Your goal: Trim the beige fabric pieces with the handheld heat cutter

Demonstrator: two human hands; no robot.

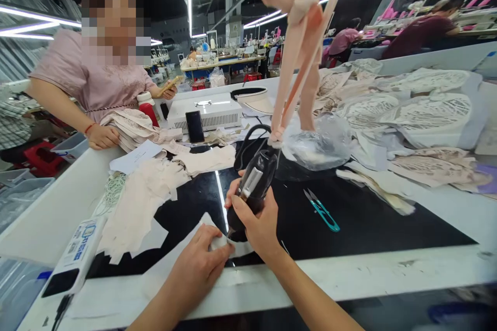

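My right hand [256, 217] is wrapped round a black corded handheld power tool [254, 181] with a metal plate on its side. Its lower end points down at the table, and its exact kind I cannot make out. Peach elastic straps [291, 62] knotted together run up from the tool's top. Close on the left, the fingers of my left hand [204, 253] pinch a white piece of fabric [219, 242], partly hidden under them. Both hands work over a glossy black board [295, 222]. Teal thread snips [322, 212] lie on it to the right.
Cream fabric pieces [143, 196] lie at left, near a white power strip-like box [73, 253]. Behind stand a phone [194, 126] and a white metal case [209, 111]. Stacked lace pieces [427, 108] and a plastic bag [318, 142] lie right. A co-worker [104, 83] stands across.
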